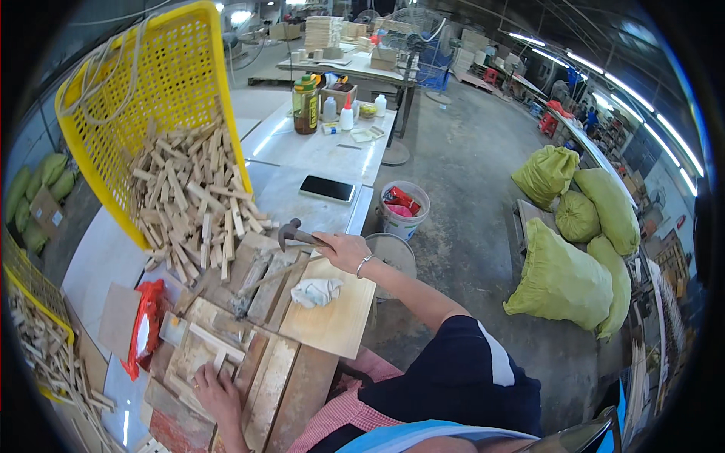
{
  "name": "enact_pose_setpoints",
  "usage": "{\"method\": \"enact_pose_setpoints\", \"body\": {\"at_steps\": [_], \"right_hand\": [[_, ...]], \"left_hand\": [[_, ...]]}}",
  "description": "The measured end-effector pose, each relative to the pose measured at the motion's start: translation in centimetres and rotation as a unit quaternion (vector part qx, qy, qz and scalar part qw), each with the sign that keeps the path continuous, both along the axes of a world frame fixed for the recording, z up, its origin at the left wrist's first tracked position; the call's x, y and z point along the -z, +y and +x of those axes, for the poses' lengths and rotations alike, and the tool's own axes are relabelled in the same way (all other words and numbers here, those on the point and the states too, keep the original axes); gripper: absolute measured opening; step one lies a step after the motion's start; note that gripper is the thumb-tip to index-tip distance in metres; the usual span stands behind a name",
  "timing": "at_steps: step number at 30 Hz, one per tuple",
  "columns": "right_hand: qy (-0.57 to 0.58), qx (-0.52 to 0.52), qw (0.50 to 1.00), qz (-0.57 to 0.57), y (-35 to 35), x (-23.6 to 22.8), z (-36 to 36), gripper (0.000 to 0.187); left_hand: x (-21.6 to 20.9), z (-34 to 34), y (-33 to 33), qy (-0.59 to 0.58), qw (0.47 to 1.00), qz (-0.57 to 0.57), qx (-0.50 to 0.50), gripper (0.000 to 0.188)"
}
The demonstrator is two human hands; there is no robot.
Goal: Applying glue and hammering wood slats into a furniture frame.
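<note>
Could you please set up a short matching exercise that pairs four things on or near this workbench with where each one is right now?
Things:
1. hammer
2. black phone
3. white rag
4. small wooden sticks

Places:
A. lying flat on the pale tabletop beyond the boards
B. spilling out of the tipped yellow basket
C. held in the right hand
D. crumpled on the light wooden board

Pairs: 1-C, 2-A, 3-D, 4-B

The left hand rests on the small wooden frame at the near end of the bench.
</note>
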State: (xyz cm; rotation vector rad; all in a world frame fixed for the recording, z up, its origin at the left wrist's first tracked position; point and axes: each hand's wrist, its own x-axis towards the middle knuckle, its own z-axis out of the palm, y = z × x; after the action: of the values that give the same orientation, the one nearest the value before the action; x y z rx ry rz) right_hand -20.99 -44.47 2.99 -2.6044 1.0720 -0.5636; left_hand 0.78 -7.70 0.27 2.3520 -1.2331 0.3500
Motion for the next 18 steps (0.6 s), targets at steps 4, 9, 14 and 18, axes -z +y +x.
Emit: {"method": "enact_pose_setpoints", "body": {"at_steps": [4, 9, 14, 18], "right_hand": [[0.037, 0.017, 0.996, 0.083, -3.2, 2.2, 1.7, 0.040], [0.044, 0.016, 0.994, 0.095, -5.6, 3.4, 3.8, 0.035], [0.084, 0.008, 0.990, 0.117, -6.9, 4.1, 4.9, 0.034], [0.086, -0.003, 0.992, 0.095, -7.7, 6.5, 4.1, 0.033]], "left_hand": [[0.5, 3.1, 0.3, 0.023, 0.999, 0.002, 0.038, 0.012], [-0.6, 4.4, 0.4, 0.117, 0.993, -0.013, 0.027, 0.011], [-4.5, 3.3, 2.0, 0.165, 0.985, -0.043, -0.015, 0.016], [-5.9, 2.3, 3.4, 0.134, 0.979, -0.155, 0.007, 0.021]]}}
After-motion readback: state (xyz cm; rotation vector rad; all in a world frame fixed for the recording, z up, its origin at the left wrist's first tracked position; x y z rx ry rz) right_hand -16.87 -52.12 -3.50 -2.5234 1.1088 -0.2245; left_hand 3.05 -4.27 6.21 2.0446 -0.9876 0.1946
